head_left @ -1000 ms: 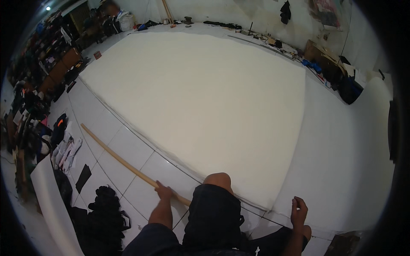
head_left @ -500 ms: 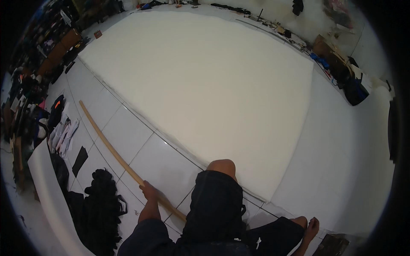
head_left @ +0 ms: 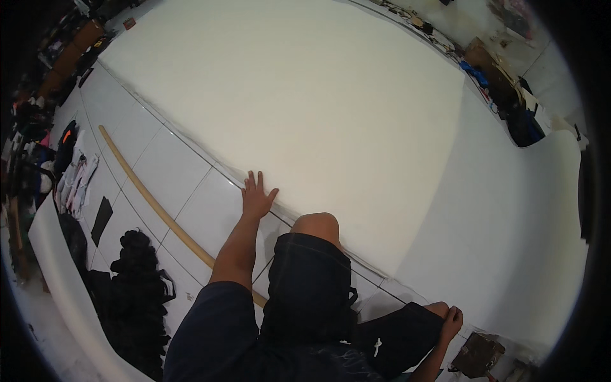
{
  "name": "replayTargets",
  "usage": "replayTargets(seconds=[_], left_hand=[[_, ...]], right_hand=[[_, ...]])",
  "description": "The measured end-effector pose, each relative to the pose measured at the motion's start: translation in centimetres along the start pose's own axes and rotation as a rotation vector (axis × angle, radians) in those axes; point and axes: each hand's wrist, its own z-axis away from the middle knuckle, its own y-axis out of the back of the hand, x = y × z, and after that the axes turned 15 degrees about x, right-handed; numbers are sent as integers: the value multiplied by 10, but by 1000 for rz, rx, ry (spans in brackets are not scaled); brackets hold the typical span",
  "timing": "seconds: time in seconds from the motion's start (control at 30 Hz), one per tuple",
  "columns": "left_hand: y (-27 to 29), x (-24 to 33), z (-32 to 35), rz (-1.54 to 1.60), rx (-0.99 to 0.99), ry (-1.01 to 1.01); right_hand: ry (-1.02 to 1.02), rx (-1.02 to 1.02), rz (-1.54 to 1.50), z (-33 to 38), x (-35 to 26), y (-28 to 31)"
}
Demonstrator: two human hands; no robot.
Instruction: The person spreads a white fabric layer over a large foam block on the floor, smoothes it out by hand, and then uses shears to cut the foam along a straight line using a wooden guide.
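Our left hand (head_left: pixel 257 202) lies back up, fingers spread, on the near edge of one sheet (head_left: pixel 305 114), which stretches ahead and to both sides of those fingers; that edge slants from far left to near right. Our right hand (head_left: pixel 452 323) is at the knee (head_left: pixel 437 309), and we cannot tell whether its fingers are closed. One pole (head_left: pixel 153 204) lies left of and behind the left fingers, its long axis pointing far left.

The sheet (head_left: pixel 305 114) looked smooth and matt from where I stood; the floor tiles (head_left: pixel 172 165) shone glossy, the pole (head_left: pixel 147 193) seemed smooth wood, the shorts (head_left: pixel 309 280) dull cloth.
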Motion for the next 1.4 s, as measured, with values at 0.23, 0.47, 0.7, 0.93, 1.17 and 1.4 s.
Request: replayTargets(seconds=[0.23, 0.47, 0.7, 0.93, 1.17, 1.4], left_hand=[[-19, -11, 23, 328, 233, 209], [-14, 8, -11, 598, 267, 874], [-35, -22, -12, 1018, 206, 1078], [-16, -37, -13, 1342, 210, 1131], [1, -21, -24, 1408, -84, 1224], [-1, -6, -16, 1505, -69, 1107]], right_hand=[[-9, 16, 36, 4, 11, 13], [-4, 28, 6, 0, 30, 16], [-50, 17, 24, 0, 28, 13], [-65, 7, -58, 3, 20, 10], [-58, 5, -47, -5, 45, 9], [-89, 16, -72, -6, 42, 11]])
